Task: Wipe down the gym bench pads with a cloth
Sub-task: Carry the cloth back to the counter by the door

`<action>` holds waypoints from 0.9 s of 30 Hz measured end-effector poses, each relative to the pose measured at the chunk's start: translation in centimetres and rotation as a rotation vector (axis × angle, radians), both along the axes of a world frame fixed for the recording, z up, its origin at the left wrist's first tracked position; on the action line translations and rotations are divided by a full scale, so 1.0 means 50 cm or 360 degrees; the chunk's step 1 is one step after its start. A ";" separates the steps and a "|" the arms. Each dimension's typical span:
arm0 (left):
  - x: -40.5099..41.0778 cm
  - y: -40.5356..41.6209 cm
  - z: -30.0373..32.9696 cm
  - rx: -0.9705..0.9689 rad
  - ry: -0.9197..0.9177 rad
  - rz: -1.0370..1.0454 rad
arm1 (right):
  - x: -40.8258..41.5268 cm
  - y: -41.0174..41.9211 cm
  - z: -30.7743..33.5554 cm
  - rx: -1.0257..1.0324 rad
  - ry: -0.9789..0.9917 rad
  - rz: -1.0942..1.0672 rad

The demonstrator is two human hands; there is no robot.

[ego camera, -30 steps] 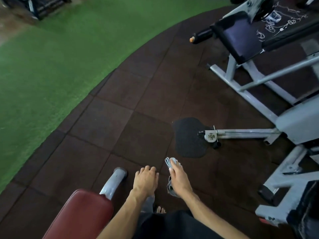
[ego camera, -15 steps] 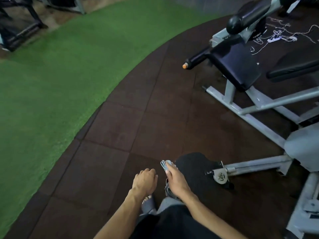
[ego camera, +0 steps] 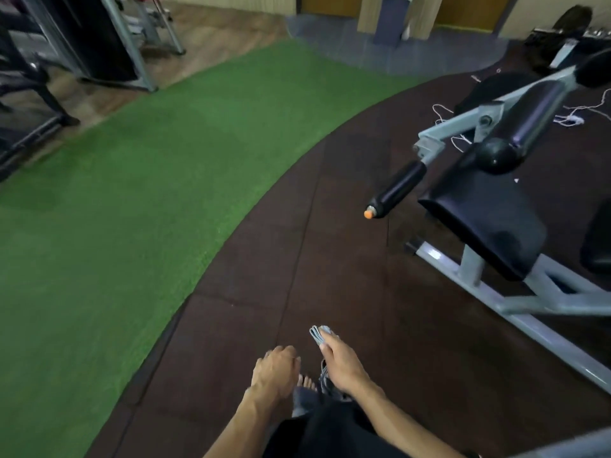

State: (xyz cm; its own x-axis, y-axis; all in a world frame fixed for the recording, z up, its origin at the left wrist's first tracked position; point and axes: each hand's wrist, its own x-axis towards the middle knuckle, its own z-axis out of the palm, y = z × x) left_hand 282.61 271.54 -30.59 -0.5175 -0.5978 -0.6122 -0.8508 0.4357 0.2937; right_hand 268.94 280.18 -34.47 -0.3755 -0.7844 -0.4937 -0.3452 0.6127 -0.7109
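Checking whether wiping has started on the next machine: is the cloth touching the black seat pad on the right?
Apart. The head view shows the folded cloth held in the right hand low over the floor, with bare rubber flooring between it and the black seat pad.

Two hands over a dark brown rubber floor [ego camera: 330,226]

The right hand [ego camera: 342,366] holds a folded grey cloth [ego camera: 319,335]. The left hand [ego camera: 276,371] is just beside it, fingers curled, holding nothing. A black padded gym bench on a grey metal frame [ego camera: 489,223] stands well apart, up and right of the hands. Green fake grass [ego camera: 115,209] lies left.
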 end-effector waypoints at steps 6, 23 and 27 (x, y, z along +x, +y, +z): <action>-0.223 -0.307 0.017 0.0032 0.0025 -0.0052 | -0.198 -0.312 0.014 0.0008 0.0045 0.0047; -0.894 -1.276 0.044 0.0014 0.0005 -0.0476 | -0.820 -1.204 0.019 -0.0004 -0.0024 -0.0404; -1.084 -1.454 0.016 0.0061 0.0002 -0.0511 | -1.000 -1.392 0.002 -0.0015 -0.0033 -0.0406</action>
